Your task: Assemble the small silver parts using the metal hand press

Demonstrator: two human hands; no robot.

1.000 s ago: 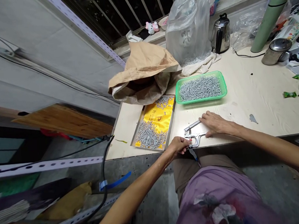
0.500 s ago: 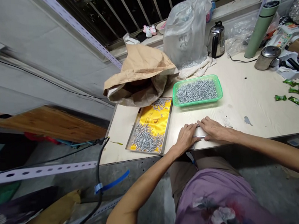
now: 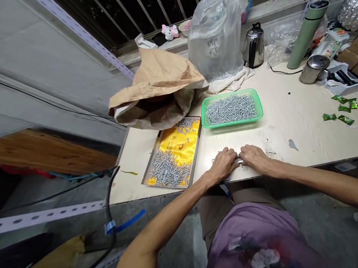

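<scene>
Gripping the metal tool (image 3: 239, 161) near the front edge of the table (image 3: 288, 120), I have left hand (image 3: 224, 163) and right hand (image 3: 254, 158) curled tightly around it, probably to share the force, with tray (image 3: 194, 153) and basket (image 3: 233, 123) presumably set close for easy reach.

Glossy finish on the narrow silver metal tool (image 3: 239, 161) before the rectangular green plastic basket (image 3: 232, 123); left of it, matt creases across the wide-mouthed brown paper bag (image 3: 162, 72).
</scene>
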